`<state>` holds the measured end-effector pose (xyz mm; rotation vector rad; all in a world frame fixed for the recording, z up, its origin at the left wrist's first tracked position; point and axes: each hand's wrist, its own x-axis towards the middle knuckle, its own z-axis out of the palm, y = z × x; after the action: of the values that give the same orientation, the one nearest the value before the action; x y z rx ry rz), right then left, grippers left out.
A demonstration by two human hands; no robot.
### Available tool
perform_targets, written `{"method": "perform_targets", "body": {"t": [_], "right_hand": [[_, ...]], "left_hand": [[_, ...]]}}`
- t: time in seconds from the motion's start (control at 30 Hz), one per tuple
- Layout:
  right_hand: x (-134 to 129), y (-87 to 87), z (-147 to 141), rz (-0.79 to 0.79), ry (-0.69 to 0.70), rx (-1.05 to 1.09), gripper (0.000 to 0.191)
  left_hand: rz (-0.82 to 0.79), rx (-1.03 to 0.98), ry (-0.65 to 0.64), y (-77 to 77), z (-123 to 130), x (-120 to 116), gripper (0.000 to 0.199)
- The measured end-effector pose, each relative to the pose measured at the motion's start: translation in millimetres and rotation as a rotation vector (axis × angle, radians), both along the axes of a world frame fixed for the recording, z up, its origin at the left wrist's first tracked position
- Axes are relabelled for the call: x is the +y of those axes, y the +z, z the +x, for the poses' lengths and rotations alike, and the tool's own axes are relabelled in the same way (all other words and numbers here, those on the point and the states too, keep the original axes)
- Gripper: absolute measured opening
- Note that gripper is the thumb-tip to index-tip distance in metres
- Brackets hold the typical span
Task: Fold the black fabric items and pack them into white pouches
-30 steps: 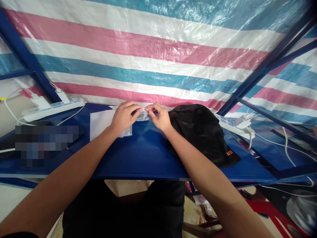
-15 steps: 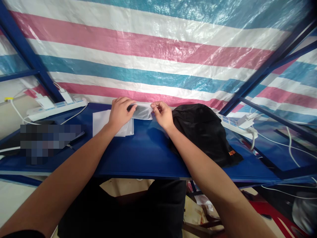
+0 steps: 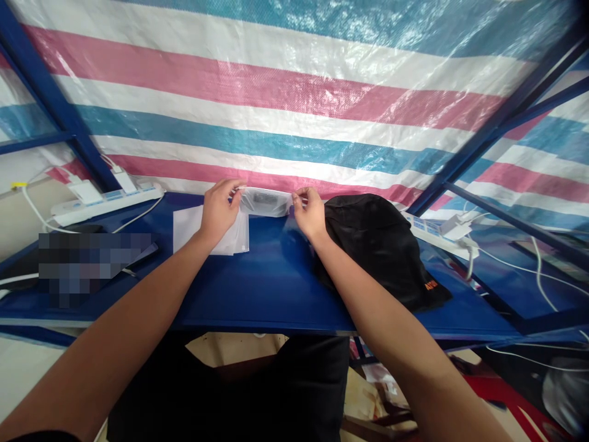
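Between my hands, a translucent plastic bag (image 3: 265, 204) is stretched above the back of the blue table. My left hand (image 3: 221, 209) pinches its left upper corner, fingers closed. At the opposite corner, my right hand (image 3: 309, 212) grips it between thumb and fingers. Some grey printing shows on the bag's face. Below and beside my left hand lie several flat whitish plastic bags (image 3: 186, 232) in an overlapping pile. Close to my right forearm is a heap of black cloth (image 3: 381, 245) with small orange lettering on its edge.
The blue table (image 3: 262, 288) runs across the view. Power strips with plugs stand at the left (image 3: 108, 202) and right (image 3: 442, 233), trailing white cables. A dark, partly blurred item (image 3: 27, 264) lies at the left. Striped sheeting (image 3: 276, 92) hangs behind, between blue metal posts.
My hands have moved farther apart, the left one leftward and the right slightly rightward. The bag between them is now spread wider and its printing shows.
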<state>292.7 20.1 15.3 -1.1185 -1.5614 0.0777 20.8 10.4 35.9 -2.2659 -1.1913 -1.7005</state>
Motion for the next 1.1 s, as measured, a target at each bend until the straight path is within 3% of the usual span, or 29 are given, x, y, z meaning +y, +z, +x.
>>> {"method": "perform_targets", "body": {"t": [0.1,0.3,0.43,0.8,0.97,1.1], "right_hand": [[-10,7.7,-3,0.109,-0.015,-0.195,0.026],[-29,18.7,-20,0.208,0.194,-0.316,0.025],[-31,19.9,-21,0.188,0.288,-0.309,0.025],[-42,27.3,-26,0.079,0.414,-0.334,0.032],[-37,27.8,-23,0.106,0.425,-0.302,0.03],[-22,24.9,-7,0.14,0.269,-0.266,0.027]], "left_hand": [[0.01,-0.019,-0.057,0.5,7,-6,0.019],[-0.035,-0.013,-0.134,4.7,24,-25,0.024],[-0.083,0.012,-0.158,7.3,28,-32,0.025],[-0.031,0.1,-0.124,2.7,19,-25,0.024],[-0.024,0.117,-0.136,6.4,22,-27,0.022],[-0.032,0.024,-0.087,10.8,19,-22,0.022]]}}
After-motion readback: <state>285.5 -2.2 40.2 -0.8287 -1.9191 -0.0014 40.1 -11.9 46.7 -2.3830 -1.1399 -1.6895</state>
